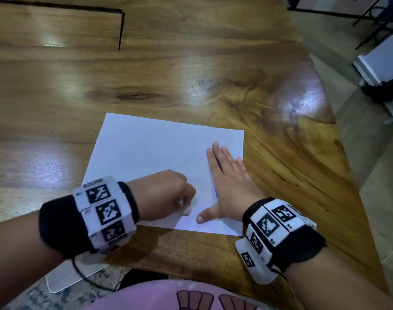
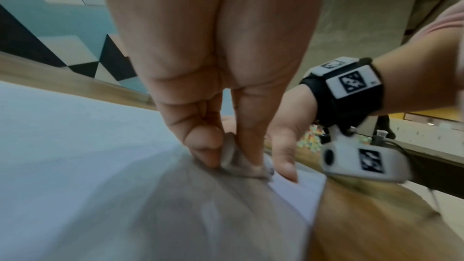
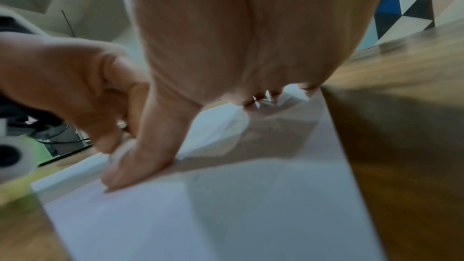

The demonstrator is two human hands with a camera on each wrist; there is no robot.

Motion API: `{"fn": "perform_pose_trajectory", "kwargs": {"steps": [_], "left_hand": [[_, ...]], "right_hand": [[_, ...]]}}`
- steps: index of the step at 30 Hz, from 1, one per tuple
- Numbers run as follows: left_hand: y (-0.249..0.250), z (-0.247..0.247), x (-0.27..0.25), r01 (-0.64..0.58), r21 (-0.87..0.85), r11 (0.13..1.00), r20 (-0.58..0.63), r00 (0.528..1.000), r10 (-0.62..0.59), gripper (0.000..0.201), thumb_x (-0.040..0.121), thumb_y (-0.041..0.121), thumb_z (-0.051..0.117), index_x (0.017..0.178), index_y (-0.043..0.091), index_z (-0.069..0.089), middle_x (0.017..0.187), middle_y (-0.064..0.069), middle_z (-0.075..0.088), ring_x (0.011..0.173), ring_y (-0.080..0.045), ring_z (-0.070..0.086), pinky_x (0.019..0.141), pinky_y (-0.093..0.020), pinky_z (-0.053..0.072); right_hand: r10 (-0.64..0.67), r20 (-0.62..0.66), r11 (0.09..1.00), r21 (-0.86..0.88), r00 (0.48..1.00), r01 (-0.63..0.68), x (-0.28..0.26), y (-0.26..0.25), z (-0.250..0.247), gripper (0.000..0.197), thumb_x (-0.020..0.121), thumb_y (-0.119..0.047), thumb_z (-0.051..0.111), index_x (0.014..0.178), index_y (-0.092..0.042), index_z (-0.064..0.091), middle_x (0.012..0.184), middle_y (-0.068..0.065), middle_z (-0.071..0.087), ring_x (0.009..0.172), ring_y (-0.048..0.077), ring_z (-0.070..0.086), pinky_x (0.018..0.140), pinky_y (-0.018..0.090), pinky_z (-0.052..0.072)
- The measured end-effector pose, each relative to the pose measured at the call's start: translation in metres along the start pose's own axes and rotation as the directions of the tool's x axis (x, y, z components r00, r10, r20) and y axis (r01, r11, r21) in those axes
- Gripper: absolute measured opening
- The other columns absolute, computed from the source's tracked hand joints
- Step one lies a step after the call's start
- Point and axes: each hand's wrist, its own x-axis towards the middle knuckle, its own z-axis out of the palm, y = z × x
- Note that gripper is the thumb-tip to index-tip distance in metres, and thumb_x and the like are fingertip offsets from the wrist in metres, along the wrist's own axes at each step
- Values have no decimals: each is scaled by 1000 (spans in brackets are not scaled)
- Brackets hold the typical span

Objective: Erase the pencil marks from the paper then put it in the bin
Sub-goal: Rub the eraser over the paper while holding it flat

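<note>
A white sheet of paper (image 1: 150, 153) lies flat on the wooden table (image 1: 191, 63), with faint pencil lines near its middle. My left hand (image 1: 168, 195) pinches a small white eraser (image 1: 187, 208) between thumb and fingers and holds it down on the sheet's near edge. In the left wrist view the eraser (image 2: 241, 158) touches the paper (image 2: 75, 136), blurred by motion. My right hand (image 1: 227, 175) lies flat, fingers straight and thumb spread, pressing the right side of the sheet. The right wrist view shows its thumb on the paper (image 3: 251, 205). No bin is in view.
The table's right edge (image 1: 338, 135) runs diagonally close to the paper, with floor beyond. A dark seam (image 1: 120, 30) crosses the tabletop at the far left. A black cable (image 1: 83, 278) hangs below my left wrist by the near edge.
</note>
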Motion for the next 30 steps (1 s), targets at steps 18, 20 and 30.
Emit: {"fn": "perform_pose_trajectory", "kwargs": {"steps": [18, 20, 30], "left_hand": [[7, -5, 16, 119, -115, 986, -183, 973, -139, 17, 84, 29, 58, 92, 15, 64, 81, 0, 51, 75, -16, 48, 61, -22, 31], [8, -14, 33, 147, -87, 985, -229, 960, -163, 18, 86, 27, 55, 96, 14, 61, 83, 0, 47, 77, -18, 47, 63, -24, 25], [6, 5, -7, -6, -63, 998, 16, 1000, 7, 14, 85, 22, 54, 89, 16, 65, 90, -8, 56, 83, -24, 56, 72, -30, 40]], "right_hand": [[6, 10, 1000, -18, 1000, -6, 0, -3, -1, 146, 59, -66, 76, 145, -13, -30, 149, -1, -41, 137, 15, -36, 116, 41, -16], [9, 12, 1000, -9, 1000, -9, -1, -2, -2, 145, 59, -66, 76, 145, -14, -30, 149, -2, -41, 137, 15, -36, 116, 40, -16], [13, 25, 1000, -1, 1000, -13, 0, -2, -2, 146, 57, -68, 75, 144, -17, -32, 136, -9, -49, 132, 9, -40, 114, 37, -20]]}}
